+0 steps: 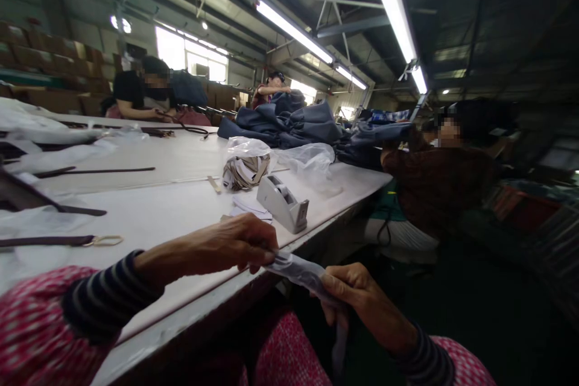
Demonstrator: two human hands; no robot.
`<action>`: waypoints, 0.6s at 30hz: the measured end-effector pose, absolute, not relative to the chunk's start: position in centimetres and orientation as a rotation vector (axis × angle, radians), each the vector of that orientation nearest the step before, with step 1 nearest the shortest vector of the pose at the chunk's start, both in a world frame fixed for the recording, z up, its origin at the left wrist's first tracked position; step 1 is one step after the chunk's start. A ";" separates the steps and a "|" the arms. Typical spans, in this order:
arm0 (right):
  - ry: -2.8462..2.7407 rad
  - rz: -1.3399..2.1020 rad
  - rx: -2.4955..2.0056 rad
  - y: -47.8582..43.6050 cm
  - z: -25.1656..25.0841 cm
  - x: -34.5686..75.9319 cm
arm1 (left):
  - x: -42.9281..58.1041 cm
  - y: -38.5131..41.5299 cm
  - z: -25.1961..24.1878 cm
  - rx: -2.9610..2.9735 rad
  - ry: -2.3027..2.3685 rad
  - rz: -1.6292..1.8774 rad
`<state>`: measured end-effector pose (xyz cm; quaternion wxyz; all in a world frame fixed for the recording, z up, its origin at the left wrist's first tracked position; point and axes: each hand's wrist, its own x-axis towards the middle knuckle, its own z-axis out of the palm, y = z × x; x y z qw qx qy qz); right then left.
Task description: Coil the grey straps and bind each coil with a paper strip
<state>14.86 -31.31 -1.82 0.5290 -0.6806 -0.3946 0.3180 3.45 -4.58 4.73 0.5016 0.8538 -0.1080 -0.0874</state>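
Note:
A long, narrow strip of translucent plastic (296,269) is stretched between my two hands, just past the table's front edge. My left hand (242,242) pinches its upper left end with thumb and fingers. Lower and to the right, my right hand (350,288) is closed around the strip, thumb on top. Its free end hangs down below my right hand; I cannot make out whether anything lies inside. Beyond my left hand, a grey tape dispenser (281,204) stands on the white table (190,208), with white paper pieces (251,206) beside it.
A plastic bag of beige strips (246,170) sits behind the dispenser. Dark straps (49,241), one with a metal buckle, and crumpled plastic lie at left. Dark blue bags (284,120) are heaped at the back. Co-workers are at the far side and at right (443,181).

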 end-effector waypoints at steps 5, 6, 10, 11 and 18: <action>-0.929 0.792 -1.560 -29.9 -1.2 14.7 | 2.9 -6.1 5.6 2.435 -0.206 0.033; -0.929 0.779 -1.549 -29.6 -1.0 14.7 | 2.7 -6.4 5.7 2.508 -0.193 0.098; -0.967 0.674 -1.641 -29.4 -0.4 14.8 | 2.0 -6.8 5.5 2.695 -0.135 0.246; -0.982 0.650 -1.682 -29.5 -0.4 14.8 | 1.9 -6.8 5.5 2.705 -0.140 0.251; -0.984 0.581 -1.714 -28.9 -0.7 14.2 | 1.2 -8.1 6.1 2.733 -0.175 0.261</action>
